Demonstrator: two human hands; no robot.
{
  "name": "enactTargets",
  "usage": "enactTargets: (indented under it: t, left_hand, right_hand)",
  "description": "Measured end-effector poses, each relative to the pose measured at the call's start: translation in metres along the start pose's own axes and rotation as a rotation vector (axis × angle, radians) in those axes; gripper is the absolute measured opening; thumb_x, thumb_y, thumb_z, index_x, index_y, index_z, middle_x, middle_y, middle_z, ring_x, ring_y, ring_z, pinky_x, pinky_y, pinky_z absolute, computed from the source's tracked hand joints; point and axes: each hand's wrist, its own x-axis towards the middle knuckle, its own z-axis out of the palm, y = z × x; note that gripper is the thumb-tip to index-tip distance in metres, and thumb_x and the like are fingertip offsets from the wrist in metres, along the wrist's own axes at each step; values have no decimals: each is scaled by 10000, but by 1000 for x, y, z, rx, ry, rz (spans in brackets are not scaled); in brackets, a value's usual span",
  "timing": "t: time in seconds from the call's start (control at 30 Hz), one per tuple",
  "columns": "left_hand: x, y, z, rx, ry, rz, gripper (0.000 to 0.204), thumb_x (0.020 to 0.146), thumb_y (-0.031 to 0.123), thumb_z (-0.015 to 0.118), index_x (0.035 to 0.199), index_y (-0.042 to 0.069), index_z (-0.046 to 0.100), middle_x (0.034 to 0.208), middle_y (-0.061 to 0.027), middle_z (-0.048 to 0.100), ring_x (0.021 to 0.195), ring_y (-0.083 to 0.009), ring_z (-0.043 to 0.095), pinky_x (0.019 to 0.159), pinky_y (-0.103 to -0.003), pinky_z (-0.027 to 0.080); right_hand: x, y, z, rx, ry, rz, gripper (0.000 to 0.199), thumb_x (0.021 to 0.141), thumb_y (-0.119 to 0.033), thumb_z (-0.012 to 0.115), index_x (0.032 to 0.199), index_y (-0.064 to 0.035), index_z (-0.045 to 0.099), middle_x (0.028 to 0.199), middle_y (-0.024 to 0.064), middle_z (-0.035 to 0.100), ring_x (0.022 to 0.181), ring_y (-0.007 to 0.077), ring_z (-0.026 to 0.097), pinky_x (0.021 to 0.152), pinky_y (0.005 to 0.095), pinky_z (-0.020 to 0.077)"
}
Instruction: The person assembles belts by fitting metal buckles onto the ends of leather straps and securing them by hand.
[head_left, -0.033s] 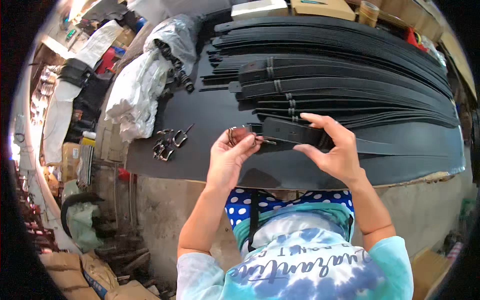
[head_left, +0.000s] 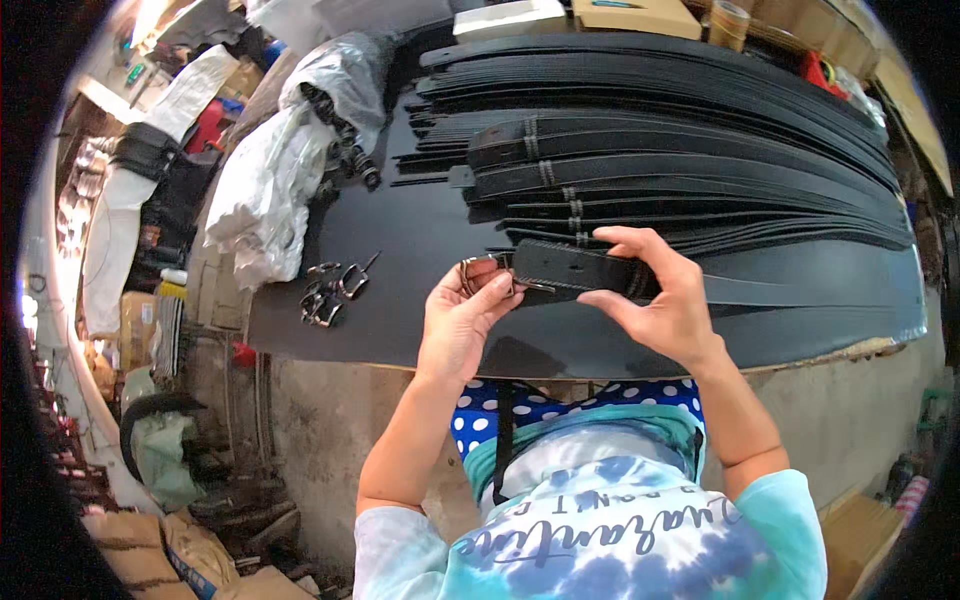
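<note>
Near the front edge of the table, my left hand (head_left: pixel 462 322) pinches a shiny metal belt buckle (head_left: pixel 482 266) between thumb and fingers. The buckle sits at the end of a black belt (head_left: pixel 572 267), which stretches level to the right. My right hand (head_left: pixel 668 298) curls around that belt, thumb below and forefinger above; its other fingers are largely hidden behind the strap. A small heap of loose metal buckles (head_left: pixel 322 306) lies to the left of my left hand. Just beyond my hands, many black belts (head_left: pixel 660 150) are laid side by side in bundles.
The dark tabletop (head_left: pixel 400 255) has a curved front edge close to my waist. Crumpled plastic bags (head_left: pixel 262 205) lie at its left side. Along the back are a white box (head_left: pixel 508 20), a cardboard box (head_left: pixel 640 17) and a roll of tape (head_left: pixel 731 25).
The whole view has shifted slightly. The belt's near end has turned a little in my hands, showing more of its stitched edge. Both hands keep nearly the same place.
</note>
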Motion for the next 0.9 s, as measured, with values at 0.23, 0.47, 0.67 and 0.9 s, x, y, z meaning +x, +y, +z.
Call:
enactTargets:
  t: [0.23, 0.47, 0.67, 0.9]
  left_hand:
    - [10, -25, 12, -270, -162, -149, 247, 841, -3, 642, 1074, 34, 570, 999, -99, 646, 918, -180, 644, 823, -280, 530]
    - [1, -35, -1, -259, -151, -158, 290, 829, 9, 661, 1098, 46, 559, 1016, -96, 641, 930, -175, 640, 832, -288, 533]
    - [-10, -36, 14, -409, -161, -291, 309, 846, 31, 649, 1133, 56, 537, 1030, -63, 627, 939, -163, 635, 860, -304, 537]
    - [-11, -43, 6, -267, -239, -361, 266, 908, 208, 610, 1120, 60, 544, 1070, -88, 632, 947, -190, 642, 840, -305, 539]
  right_hand:
    - [-18, 9, 4, 73, -84, 0, 404, 664, -90, 793, 1025, -37, 619, 938, 132, 642, 877, 298, 630, 770, 347, 500]
    - [-22, 9, 5, 50, -79, -35, 424, 641, -85, 831, 1015, -32, 641, 875, 105, 639, 787, 228, 620, 693, 296, 487]
    - [-20, 20, 4, 57, -164, -29, 376, 704, -146, 783, 1016, -16, 617, 926, 124, 644, 870, 288, 628, 773, 354, 491]
    - [-17, 32, 3, 472, -473, 162, 366, 735, -173, 774, 1020, -16, 605, 929, 87, 650, 863, 185, 622, 777, 310, 477]
